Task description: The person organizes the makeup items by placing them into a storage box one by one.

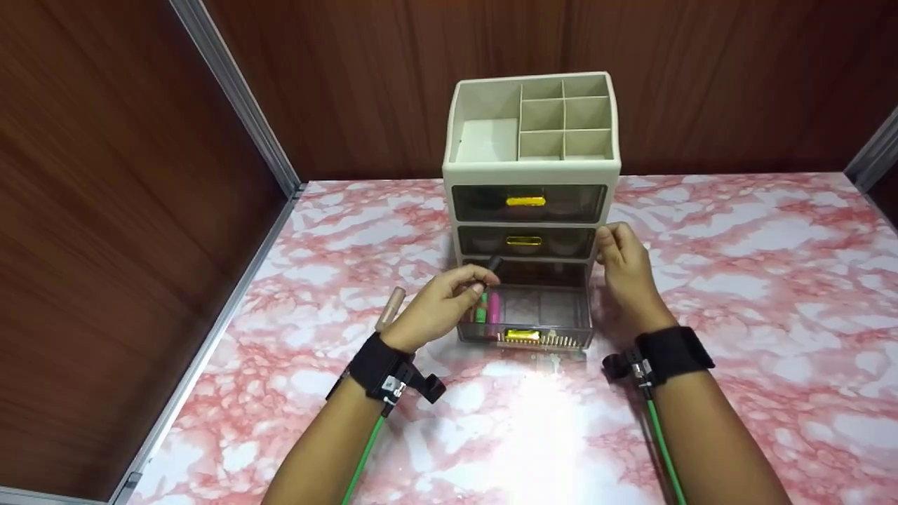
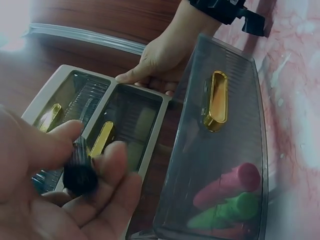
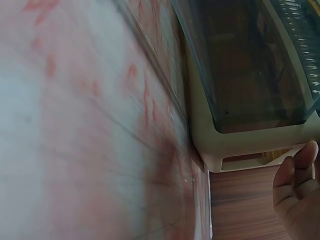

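Observation:
A cream desktop organizer [image 1: 531, 172] with smoked drawers stands on the marbled table. Its bottom drawer [image 1: 544, 305] is pulled out. Toward the left inside it lie a pink marker [image 1: 494, 308] and a green marker [image 1: 482, 308], with something reddish beside them. Above that drawer's left side, my left hand [image 1: 440, 308] pinches a black marker-like stick [image 2: 80, 170] between thumb and fingers; its end is blurred in the left wrist view. My right hand [image 1: 626, 266] grips the organizer's right edge, thumb on the front frame and fingers bent at the side.
A beige-brown tube [image 1: 391, 308] lies on the table [image 1: 280, 393], left of the organizer and partly behind my left wrist. Two upper drawers with gold handles are closed. The top tray has several compartments. Wood panels [image 1: 351, 84] stand behind and at the left.

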Demonstrator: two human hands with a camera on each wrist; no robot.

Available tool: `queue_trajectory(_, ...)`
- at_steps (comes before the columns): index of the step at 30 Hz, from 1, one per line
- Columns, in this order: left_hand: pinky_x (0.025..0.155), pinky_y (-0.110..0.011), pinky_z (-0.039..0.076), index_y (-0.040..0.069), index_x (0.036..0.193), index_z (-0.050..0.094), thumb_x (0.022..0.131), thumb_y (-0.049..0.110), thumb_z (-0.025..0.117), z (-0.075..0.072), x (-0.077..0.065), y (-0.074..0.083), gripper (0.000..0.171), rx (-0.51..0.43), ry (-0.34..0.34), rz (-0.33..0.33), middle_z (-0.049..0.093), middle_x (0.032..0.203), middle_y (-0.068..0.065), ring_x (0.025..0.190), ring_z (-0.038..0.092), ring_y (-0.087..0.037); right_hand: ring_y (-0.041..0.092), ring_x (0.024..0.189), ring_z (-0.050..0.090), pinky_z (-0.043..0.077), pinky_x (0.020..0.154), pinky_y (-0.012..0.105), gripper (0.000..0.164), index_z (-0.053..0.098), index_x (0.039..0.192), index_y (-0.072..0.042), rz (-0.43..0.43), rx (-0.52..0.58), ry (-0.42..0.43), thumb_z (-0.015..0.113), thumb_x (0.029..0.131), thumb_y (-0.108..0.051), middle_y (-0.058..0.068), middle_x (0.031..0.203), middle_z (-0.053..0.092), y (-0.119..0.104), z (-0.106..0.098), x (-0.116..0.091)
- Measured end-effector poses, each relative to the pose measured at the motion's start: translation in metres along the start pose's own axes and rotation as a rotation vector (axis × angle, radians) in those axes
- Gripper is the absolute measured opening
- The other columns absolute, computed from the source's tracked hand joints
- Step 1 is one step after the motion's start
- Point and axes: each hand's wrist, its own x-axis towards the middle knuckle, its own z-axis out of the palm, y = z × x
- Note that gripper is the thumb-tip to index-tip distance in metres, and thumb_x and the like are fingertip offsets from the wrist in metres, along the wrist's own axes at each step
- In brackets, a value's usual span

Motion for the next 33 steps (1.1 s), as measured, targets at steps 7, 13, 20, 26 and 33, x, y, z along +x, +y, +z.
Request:
queue_trajectory(7,0.057,-0.026,0.043,0.011,0.108,0.063,0.091,0.009,0.051,0.003,0.004,-0.001,0.021,0.057,-0.010,0.046,0.060,0.093,0.002,0.065,0.051,-0.016,0.030,0.084,0.043,0.035,0.074,0.037,0.039,0.046,0.095,0.000,-0.026,-0.051,0.000,0.039,0.093,-0.038,0.018,0.088,0.047,-0.003,-0.001,0.000)
queue_trajectory(13,0.062,-0.026,0.046,0.014,0.107,0.063,0.087,0.011,0.058,0.009,0.016,-0.016,0.021,0.050,-0.001,0.037,0.062,0.097,0.003,0.072,0.055,-0.012,0.030,0.081,0.045,0.037,0.072,0.033,0.036,0.046,0.096,0.002,-0.044,-0.058,0.008,0.040,0.094,-0.034,0.019,0.087,0.047,-0.005,0.000,0.000)
queue_trajectory(20,0.063,-0.028,0.047,0.023,0.109,0.062,0.085,0.024,0.062,0.014,0.032,-0.039,0.025,0.131,0.006,0.063,0.062,0.086,0.006,0.070,0.059,-0.017,0.033,0.086,0.046,0.038,0.074,0.035,0.040,0.046,0.098,0.001,-0.020,-0.059,-0.017,0.039,0.094,-0.039,0.021,0.092,0.050,-0.004,-0.003,0.001)
queue_trajectory(26,0.058,-0.026,0.045,0.029,0.113,0.059,0.083,0.030,0.063,0.016,0.041,-0.041,0.030,0.251,0.036,0.031,0.060,0.083,0.008,0.065,0.055,-0.010,0.030,0.086,0.048,0.039,0.075,0.037,0.042,0.048,0.097,-0.004,-0.001,-0.054,-0.014,0.040,0.091,-0.044,0.016,0.091,0.052,0.014,-0.005,0.009)
queue_trajectory(33,0.052,-0.024,0.042,0.026,0.114,0.060,0.079,0.035,0.067,0.023,0.051,-0.044,0.037,0.486,0.052,0.077,0.058,0.076,0.012,0.055,0.050,-0.005,0.027,0.073,0.049,0.039,0.066,0.030,0.038,0.050,0.094,-0.003,-0.109,-0.188,0.052,0.039,0.093,-0.040,0.012,0.080,0.053,0.030,-0.005,0.017)
